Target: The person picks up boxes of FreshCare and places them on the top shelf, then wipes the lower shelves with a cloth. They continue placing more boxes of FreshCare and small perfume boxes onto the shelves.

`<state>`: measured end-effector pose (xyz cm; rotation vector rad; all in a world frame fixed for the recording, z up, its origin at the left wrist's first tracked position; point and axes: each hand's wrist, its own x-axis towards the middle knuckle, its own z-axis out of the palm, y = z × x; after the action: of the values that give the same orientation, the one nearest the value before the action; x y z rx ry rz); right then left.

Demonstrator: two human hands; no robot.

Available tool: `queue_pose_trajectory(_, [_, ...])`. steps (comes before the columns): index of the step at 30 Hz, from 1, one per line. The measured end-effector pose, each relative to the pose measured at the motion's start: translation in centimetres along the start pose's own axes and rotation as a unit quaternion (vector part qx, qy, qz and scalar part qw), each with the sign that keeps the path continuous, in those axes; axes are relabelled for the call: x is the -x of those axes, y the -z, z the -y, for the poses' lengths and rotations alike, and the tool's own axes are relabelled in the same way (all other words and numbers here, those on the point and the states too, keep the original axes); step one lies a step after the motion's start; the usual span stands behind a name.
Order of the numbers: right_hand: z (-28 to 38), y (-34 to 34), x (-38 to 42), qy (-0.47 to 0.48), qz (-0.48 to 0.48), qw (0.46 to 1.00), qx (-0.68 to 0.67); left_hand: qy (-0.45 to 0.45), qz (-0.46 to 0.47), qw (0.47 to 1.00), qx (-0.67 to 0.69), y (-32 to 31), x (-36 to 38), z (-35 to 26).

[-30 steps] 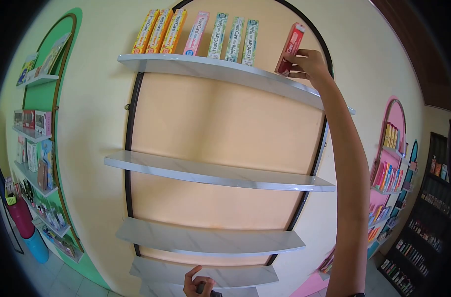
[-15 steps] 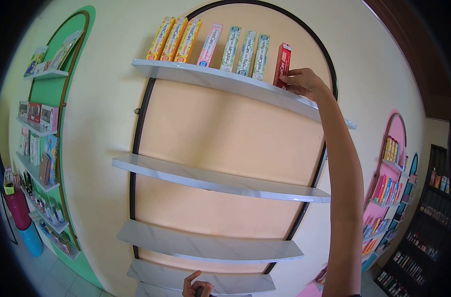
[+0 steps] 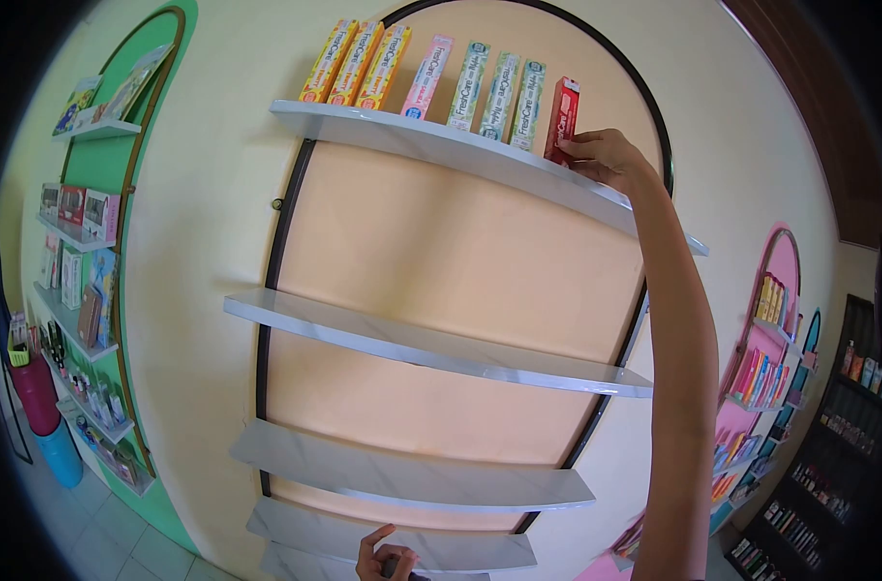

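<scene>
My right hand (image 3: pixel 608 157) reaches up to the top marble shelf (image 3: pixel 431 148) and touches the lower edge of a red toothpaste box (image 3: pixel 561 120), which stands upright at the right end of a row. To its left stand three green-white boxes (image 3: pixel 500 92), a pink box (image 3: pixel 427 76) and three orange boxes (image 3: pixel 356 64). Whether the fingers still grip the red box is unclear. My left hand (image 3: pixel 385 559) is at the bottom edge, by the lowest shelf, closed around a small dark object that is mostly cut off.
Below the top shelf are bare marble shelves (image 3: pixel 431 347) inside a black-framed arch. A green alcove (image 3: pixel 88 281) with stocked shelves is at the left, a pink alcove (image 3: pixel 762 358) with boxes at the right, and a dark rack (image 3: pixel 838 426) at the far right.
The red box went from tilted in my right hand to standing upright on the top shelf beside the green-white boxes. The view shifted slightly; my left hand stayed low.
</scene>
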<state>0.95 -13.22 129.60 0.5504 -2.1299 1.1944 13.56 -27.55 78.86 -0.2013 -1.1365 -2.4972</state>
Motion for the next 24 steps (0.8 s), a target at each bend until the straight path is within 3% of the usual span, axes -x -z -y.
queue_pose_trajectory(13, [0.0, 0.2, 0.1, 0.0, 0.029, 0.999, 0.029, 0.005, 0.004, 1.0, -0.005, 0.0, 0.1, -0.5])
queue_pose_trajectory(24, [0.3, 1.3, 1.2, 0.031, -0.015, 0.998, 0.057, 0.019, -0.003, 1.0, 0.013, 0.0, 0.0, -0.5])
